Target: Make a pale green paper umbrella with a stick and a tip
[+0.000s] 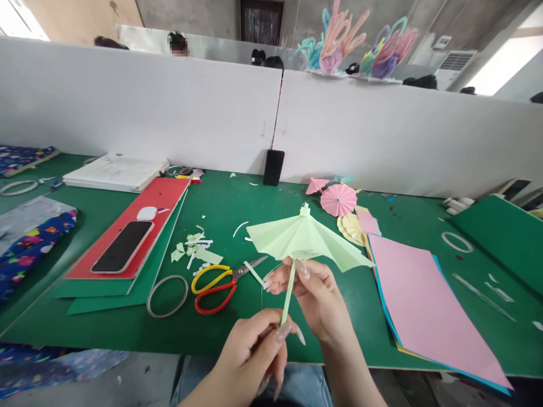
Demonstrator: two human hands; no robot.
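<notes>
A pale green paper umbrella (303,237) is held upright in front of me, its pleated canopy spread wide and its rolled paper stem (289,291) slanting down. My left hand (258,353) pinches the lower end of that stem between thumb and fingers. Just under the canopy, my right hand (320,294) is closed around the upper stem. A narrow green paper strip (254,275) runs close by the right hand's fingertips; whether they touch it I cannot tell. Left of the hands lie scissors (218,287) with one yellow and one red handle.
Paper scraps (197,250) and a tape ring (167,296) lie left. A phone (123,247) rests on red card (163,195). Pink paper sheets (432,305) lie right, with a small pink paper umbrella (338,200) behind. A black phone (274,167) leans against the white partition (212,113).
</notes>
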